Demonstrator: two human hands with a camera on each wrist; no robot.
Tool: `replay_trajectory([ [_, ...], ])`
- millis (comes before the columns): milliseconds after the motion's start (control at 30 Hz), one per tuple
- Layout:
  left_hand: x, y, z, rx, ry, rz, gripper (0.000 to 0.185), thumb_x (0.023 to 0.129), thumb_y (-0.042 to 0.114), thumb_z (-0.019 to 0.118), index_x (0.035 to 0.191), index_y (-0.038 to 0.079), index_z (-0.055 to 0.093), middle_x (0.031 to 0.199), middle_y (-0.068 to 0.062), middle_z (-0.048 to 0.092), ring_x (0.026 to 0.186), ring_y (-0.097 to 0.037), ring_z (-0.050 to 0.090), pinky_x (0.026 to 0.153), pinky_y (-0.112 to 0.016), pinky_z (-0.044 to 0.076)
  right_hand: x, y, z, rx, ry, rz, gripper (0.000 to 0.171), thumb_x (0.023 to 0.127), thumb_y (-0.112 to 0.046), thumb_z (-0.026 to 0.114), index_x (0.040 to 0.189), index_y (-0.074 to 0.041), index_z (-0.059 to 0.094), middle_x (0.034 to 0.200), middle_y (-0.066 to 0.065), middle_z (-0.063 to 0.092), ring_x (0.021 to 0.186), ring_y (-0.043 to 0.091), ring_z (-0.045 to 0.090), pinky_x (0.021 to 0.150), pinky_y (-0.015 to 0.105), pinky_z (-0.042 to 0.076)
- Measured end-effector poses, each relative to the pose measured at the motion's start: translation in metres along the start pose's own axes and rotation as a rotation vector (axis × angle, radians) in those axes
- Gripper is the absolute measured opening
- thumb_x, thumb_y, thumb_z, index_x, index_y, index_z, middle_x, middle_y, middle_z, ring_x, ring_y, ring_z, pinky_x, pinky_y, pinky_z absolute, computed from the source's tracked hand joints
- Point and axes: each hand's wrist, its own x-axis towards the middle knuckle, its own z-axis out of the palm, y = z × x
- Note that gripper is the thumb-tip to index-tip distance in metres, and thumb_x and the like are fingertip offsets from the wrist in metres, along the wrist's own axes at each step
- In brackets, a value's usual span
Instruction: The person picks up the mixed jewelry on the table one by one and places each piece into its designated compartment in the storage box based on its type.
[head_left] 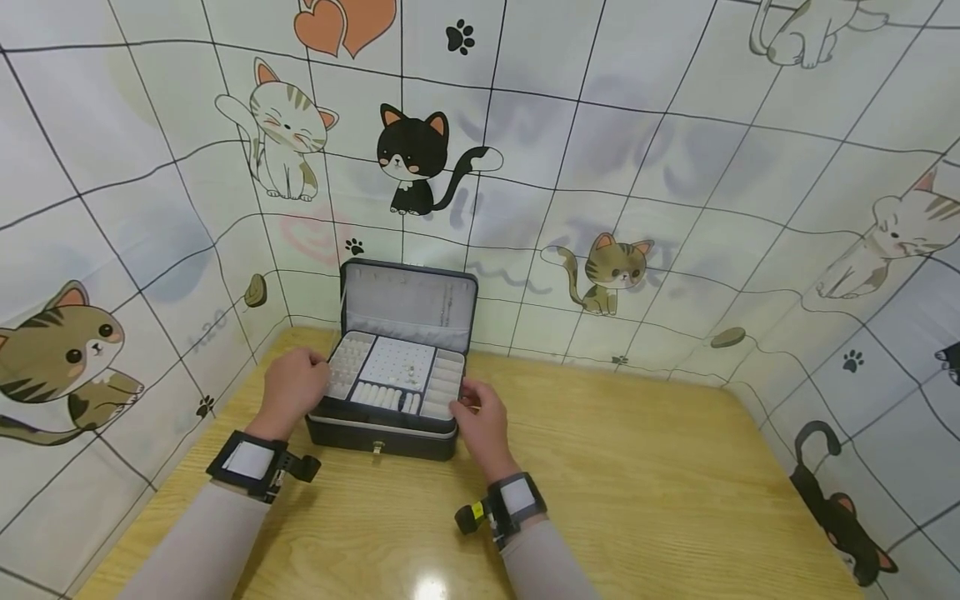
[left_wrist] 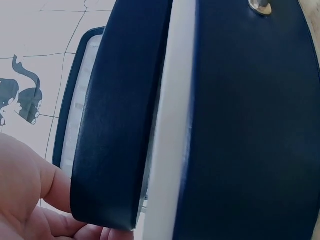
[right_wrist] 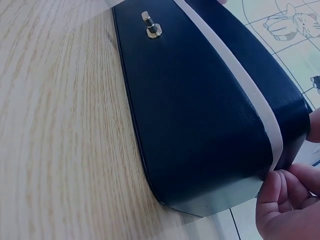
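Observation:
A dark blue jewelry box (head_left: 416,444) stands on the table with its lid (head_left: 408,304) raised at the back. Its upper tray (head_left: 362,407) sits over the white-lined rim and holds a white dotted pad, ring rolls and small compartments. My left hand (head_left: 291,390) grips the tray's left end; in the left wrist view, thumb and fingers wrap its dark wall (left_wrist: 120,115). At the other end my right hand (head_left: 483,417) pinches the tray, with fingertips right at the corner beside the white rim (right_wrist: 250,90) in the right wrist view. A metal clasp (right_wrist: 154,30) is on the box's front.
The wooden table (head_left: 637,467) extends to the right of the box and in front of it. Behind and at both sides hangs a white gridded sheet (head_left: 517,225) printed with cats. Small earrings (head_left: 411,371) lie on the tray's pad.

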Motion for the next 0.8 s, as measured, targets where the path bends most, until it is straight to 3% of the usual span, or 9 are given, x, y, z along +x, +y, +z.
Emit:
replay_trajectory([
  [500,0.007,-0.011,0.007,0.033,-0.022,-0.035,0.035,0.098,0.018,0.046,0.086,0.0,0.074,0.077,-0.012,0.062,0.069,-0.028,0.057,0.053,-0.033,0.04,0.0,0.002,0.001,-0.014,0.022,-0.023,0.037,0.089,-0.006,0.075,0.126,-0.002,0.071,0.115,0.015,0.073,0.103,0.024,0.065,0.094,0.04,0.058],
  [800,0.006,-0.013,0.005,0.058,-0.011,-0.002,0.038,0.097,0.016,0.045,0.059,0.013,0.048,0.057,0.0,0.04,0.056,-0.023,0.044,0.049,-0.033,0.033,0.0,0.002,0.001,-0.021,0.018,-0.008,0.038,0.09,-0.007,0.073,0.127,-0.003,0.071,0.116,0.013,0.073,0.104,0.023,0.065,0.097,0.042,0.058],
])
